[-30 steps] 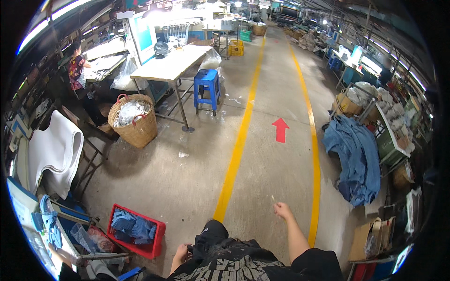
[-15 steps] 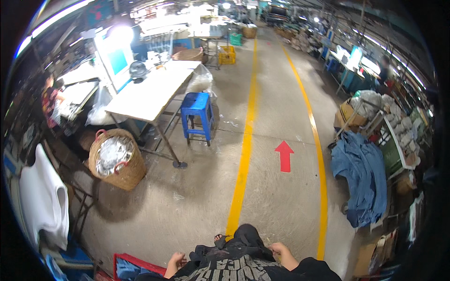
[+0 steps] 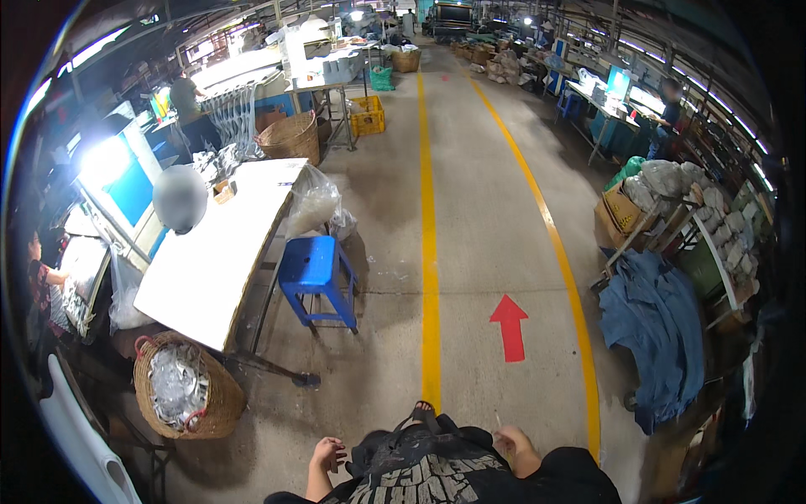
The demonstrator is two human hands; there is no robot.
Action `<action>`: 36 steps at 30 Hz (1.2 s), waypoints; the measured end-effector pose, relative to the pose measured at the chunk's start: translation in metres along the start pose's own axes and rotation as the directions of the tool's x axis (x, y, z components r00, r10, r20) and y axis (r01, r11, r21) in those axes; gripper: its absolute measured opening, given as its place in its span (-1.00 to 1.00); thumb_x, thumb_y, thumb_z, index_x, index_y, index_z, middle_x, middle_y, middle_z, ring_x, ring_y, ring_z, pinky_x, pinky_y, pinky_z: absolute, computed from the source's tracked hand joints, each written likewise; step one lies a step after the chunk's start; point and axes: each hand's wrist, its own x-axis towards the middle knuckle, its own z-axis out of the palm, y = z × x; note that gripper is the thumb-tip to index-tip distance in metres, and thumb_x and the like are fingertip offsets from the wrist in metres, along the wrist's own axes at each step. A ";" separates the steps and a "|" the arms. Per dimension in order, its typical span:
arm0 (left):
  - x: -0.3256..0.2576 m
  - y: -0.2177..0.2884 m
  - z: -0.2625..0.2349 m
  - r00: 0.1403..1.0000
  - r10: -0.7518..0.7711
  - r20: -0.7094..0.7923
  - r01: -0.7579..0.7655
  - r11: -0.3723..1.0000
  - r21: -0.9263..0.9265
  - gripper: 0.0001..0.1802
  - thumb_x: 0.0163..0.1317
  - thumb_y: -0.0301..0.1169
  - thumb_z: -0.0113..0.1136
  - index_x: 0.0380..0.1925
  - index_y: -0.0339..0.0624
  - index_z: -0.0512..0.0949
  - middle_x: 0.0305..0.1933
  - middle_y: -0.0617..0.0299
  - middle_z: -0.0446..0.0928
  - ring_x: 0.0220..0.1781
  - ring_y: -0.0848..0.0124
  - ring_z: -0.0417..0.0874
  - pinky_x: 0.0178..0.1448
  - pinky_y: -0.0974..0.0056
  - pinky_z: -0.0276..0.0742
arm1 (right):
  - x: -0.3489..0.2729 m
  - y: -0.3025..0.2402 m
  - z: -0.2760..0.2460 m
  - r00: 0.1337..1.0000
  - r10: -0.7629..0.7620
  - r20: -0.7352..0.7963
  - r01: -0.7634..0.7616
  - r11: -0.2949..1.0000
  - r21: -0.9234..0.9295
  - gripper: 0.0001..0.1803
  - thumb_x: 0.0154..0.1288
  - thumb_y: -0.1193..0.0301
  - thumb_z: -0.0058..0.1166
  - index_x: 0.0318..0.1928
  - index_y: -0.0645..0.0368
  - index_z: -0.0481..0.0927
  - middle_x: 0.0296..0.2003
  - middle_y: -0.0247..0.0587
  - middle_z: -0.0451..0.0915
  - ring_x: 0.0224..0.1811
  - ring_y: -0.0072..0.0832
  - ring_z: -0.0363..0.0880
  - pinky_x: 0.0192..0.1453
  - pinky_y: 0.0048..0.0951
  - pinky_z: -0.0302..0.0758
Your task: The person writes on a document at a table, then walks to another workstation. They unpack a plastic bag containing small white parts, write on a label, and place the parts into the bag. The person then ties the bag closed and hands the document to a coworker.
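At five o'clock, right grip (image 3: 510, 440) pinching thin pale stick (image 3: 497, 417) | seven o'clock, left grip (image 3: 328, 454) half-open, seemingly empty | I'd pinch lightly, tip outward

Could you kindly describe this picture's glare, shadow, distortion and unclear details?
Head view: glare bleaches the white tabletop, shadow darkens the floor beside the wicker basket; head view: the right yellow line bows; head view: the pale sliver at the right hand is too small to identify.
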 end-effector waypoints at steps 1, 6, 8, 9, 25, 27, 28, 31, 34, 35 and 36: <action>0.009 0.011 0.008 1.000 0.023 -0.014 -0.025 0.992 -0.128 -0.83 0.43 -0.51 -0.02 -0.07 -0.12 0.53 -0.21 0.04 0.63 -0.29 0.09 0.70 -0.24 -0.04 0.65 | 0.019 -0.062 0.010 0.995 -0.092 -0.037 0.083 0.978 -0.190 -0.72 0.50 0.20 0.15 -0.06 0.14 0.71 -0.38 -0.19 0.69 -0.36 -0.29 0.68 -0.26 -0.18 0.58; 0.057 0.060 0.013 0.979 0.049 -0.200 -0.040 0.998 0.045 -0.85 0.46 -0.48 0.08 -0.20 -0.23 0.64 -0.35 0.04 0.64 -0.30 0.23 0.64 -0.16 0.09 0.61 | 0.061 -0.351 0.046 0.896 -0.443 0.032 0.412 0.801 -0.434 -0.63 0.56 0.13 0.14 -0.06 0.21 0.74 -0.39 -0.23 0.72 -0.43 -0.48 0.67 -0.32 -0.33 0.61; 0.070 0.074 0.005 0.983 0.037 -0.179 -0.038 0.999 -0.001 -0.89 0.43 -0.48 0.14 -0.18 -0.25 0.63 -0.31 0.05 0.64 -0.26 0.24 0.65 -0.09 0.08 0.61 | 0.068 -0.437 0.077 0.847 -0.531 0.034 0.499 0.771 -0.395 -0.63 0.57 0.14 0.13 -0.08 0.23 0.73 -0.38 -0.23 0.71 -0.42 -0.48 0.67 -0.31 -0.34 0.61; 0.076 0.084 -0.001 0.983 0.045 -0.177 -0.051 0.998 -0.025 -0.90 0.41 -0.48 0.17 -0.17 -0.25 0.63 -0.29 0.05 0.65 -0.24 0.24 0.65 -0.06 0.08 0.61 | 0.074 -0.473 0.092 0.812 -0.582 0.050 0.557 0.746 -0.366 -0.63 0.58 0.14 0.13 -0.09 0.24 0.72 -0.38 -0.23 0.71 -0.42 -0.48 0.67 -0.30 -0.34 0.61; 0.259 0.737 -0.065 0.785 0.616 0.061 -0.619 0.783 0.057 -0.86 0.32 -0.46 0.04 -0.32 -0.10 0.61 -0.43 0.39 0.53 -0.45 0.58 0.48 -0.39 0.36 0.37 | 0.236 -0.606 0.162 0.998 0.047 0.050 -0.016 0.866 -0.501 -0.59 0.43 0.10 0.25 0.01 0.19 0.76 -0.28 -0.10 0.73 -0.33 -0.27 0.72 -0.24 -0.11 0.65; 0.257 0.825 -0.071 0.740 0.669 -0.065 -0.661 0.742 0.109 -0.89 0.36 -0.41 0.13 -0.26 -0.10 0.63 -0.41 0.41 0.51 -0.39 0.59 0.49 -0.33 0.37 0.38 | 0.258 -0.648 0.158 0.982 0.101 0.162 0.008 0.826 -0.563 -0.55 0.40 0.07 0.29 0.03 0.19 0.77 -0.29 -0.06 0.74 -0.26 -0.25 0.74 -0.19 -0.09 0.66; 0.263 0.863 -0.069 0.637 0.744 -0.203 -0.708 0.668 0.227 -0.87 0.39 -0.45 0.09 -0.23 -0.14 0.64 -0.40 0.38 0.52 -0.32 0.53 0.53 -0.21 0.37 0.44 | 0.274 -0.676 0.157 0.978 0.147 0.148 -0.025 0.786 -0.617 -0.53 0.38 0.05 0.30 0.04 0.20 0.77 -0.29 -0.05 0.74 -0.22 -0.23 0.75 -0.17 -0.07 0.67; 0.297 0.965 -0.071 0.510 0.788 -0.346 -0.768 0.598 0.229 -0.81 0.37 -0.52 0.00 -0.19 -0.27 0.63 -0.27 0.17 0.62 -0.17 0.37 0.61 0.00 0.26 0.52 | 0.336 -0.787 0.183 0.974 -0.020 0.224 0.197 0.553 -0.810 -0.45 0.40 0.01 0.28 0.12 0.23 0.74 -0.12 0.05 0.75 -0.08 -0.12 0.75 0.00 -0.05 0.66; 0.349 1.039 -0.069 0.425 0.739 -0.524 -0.611 0.661 0.437 -0.79 0.37 -0.49 0.02 -0.15 -0.24 0.64 -0.20 0.05 0.64 -0.14 0.19 0.67 0.03 0.13 0.56 | 0.385 -0.930 0.214 0.965 -0.119 0.236 0.262 0.322 -0.910 -0.40 0.41 0.01 0.26 0.20 0.28 0.70 0.05 0.12 0.75 0.06 -0.02 0.74 0.18 -0.04 0.62; 0.366 1.058 -0.068 0.397 0.717 -0.573 -0.512 0.691 0.509 -0.79 0.38 -0.48 0.04 -0.13 -0.23 0.65 -0.17 0.01 0.65 -0.13 0.13 0.69 0.04 0.08 0.57 | 0.396 -0.979 0.235 0.976 -0.120 0.184 0.213 0.304 -0.929 -0.40 0.42 0.04 0.25 0.22 0.30 0.68 0.11 0.13 0.74 0.12 0.00 0.73 0.23 -0.06 0.60; 0.382 1.074 -0.066 0.328 0.744 -0.582 -0.470 0.663 0.582 -0.79 0.38 -0.46 0.05 -0.12 -0.21 0.65 -0.16 -0.01 0.64 -0.11 0.07 0.68 0.03 0.03 0.57 | 0.406 -1.031 0.257 0.977 -0.077 0.199 0.213 0.435 -0.875 -0.45 0.48 0.12 0.20 0.27 0.26 0.65 0.16 0.12 0.71 0.20 -0.03 0.69 0.29 -0.07 0.57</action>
